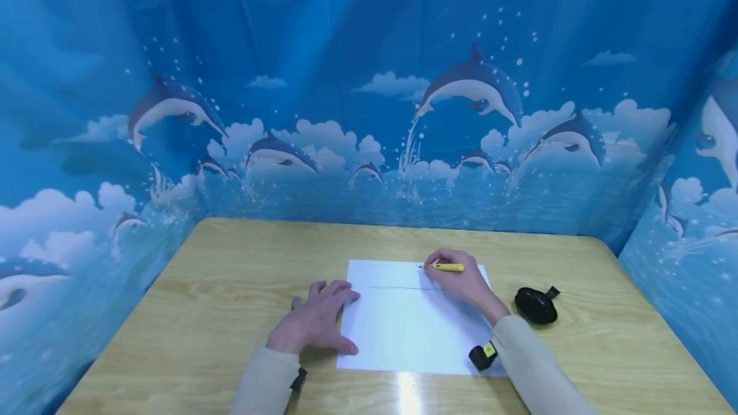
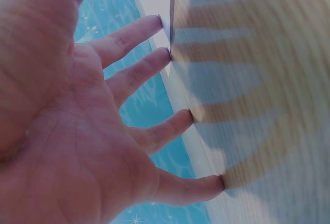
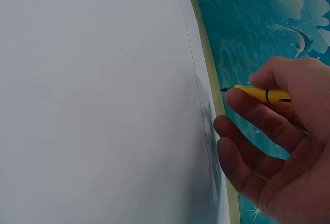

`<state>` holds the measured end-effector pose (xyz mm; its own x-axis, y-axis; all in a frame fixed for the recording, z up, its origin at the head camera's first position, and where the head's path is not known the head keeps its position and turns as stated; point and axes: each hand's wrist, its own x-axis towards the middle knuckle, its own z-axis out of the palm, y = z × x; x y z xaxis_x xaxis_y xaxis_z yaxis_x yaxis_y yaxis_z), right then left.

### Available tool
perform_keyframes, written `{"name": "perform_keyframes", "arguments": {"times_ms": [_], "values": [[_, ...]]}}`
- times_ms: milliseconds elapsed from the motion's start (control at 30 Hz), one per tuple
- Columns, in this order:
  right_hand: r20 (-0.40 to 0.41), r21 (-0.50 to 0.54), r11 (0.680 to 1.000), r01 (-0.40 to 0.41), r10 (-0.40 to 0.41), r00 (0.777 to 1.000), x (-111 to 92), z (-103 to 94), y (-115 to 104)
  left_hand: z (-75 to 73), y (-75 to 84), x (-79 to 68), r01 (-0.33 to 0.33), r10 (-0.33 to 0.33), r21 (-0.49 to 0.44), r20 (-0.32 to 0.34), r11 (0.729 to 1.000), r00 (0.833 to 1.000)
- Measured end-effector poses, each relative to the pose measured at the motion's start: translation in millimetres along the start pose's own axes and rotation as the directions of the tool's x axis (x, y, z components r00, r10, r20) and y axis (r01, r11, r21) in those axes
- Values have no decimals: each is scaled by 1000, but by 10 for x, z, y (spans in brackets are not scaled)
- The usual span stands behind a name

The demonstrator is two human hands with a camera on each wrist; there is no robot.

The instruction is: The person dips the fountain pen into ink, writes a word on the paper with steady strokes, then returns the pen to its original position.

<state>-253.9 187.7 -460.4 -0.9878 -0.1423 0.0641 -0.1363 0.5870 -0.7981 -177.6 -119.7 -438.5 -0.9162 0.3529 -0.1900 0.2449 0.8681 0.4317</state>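
A white sheet of paper [image 1: 403, 332] lies on the table with one thin dark line [image 1: 398, 287] running across its upper part. In my right hand [image 1: 458, 277] I pinch a yellow fountain pen [image 1: 450, 267] between thumb and fingers. Its dark nib [image 3: 225, 89] points left, above the line near the sheet's top edge; in the right wrist view the nib looks off the paper. My left hand [image 1: 317, 322] rests at the sheet's left edge with fingers spread. In the left wrist view its fingertips [image 2: 164, 54] touch down along the paper's edge and the wooden table.
On the wooden table [image 1: 248, 261], a shiny black rounded object [image 1: 536, 305] with a short strap lies right of the paper. A small black piece with a yellow label [image 1: 483, 355] sits by my right wrist. A blue dolphin-print curtain [image 1: 346, 82] stands behind the table.
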Motion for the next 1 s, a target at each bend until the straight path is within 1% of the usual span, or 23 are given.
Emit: {"name": "perform_keyframes", "arguments": {"times_ms": [367, 700, 1000], "values": [[17, -46, 996, -70, 71, 997, 70, 16, -25, -11, 8, -7, -9, 9, -5, -2, 1000, 1000], [17, -57, 995, -85, 86, 996, 96, 31, -4, -5, -6, 9, -4, 4, -3, 3, 1000, 1000], [16, -43, 995, -85, 86, 996, 100, 32, -14, 7, -5, 24, 11, -11, -7, 3, 1000, 1000]]}}
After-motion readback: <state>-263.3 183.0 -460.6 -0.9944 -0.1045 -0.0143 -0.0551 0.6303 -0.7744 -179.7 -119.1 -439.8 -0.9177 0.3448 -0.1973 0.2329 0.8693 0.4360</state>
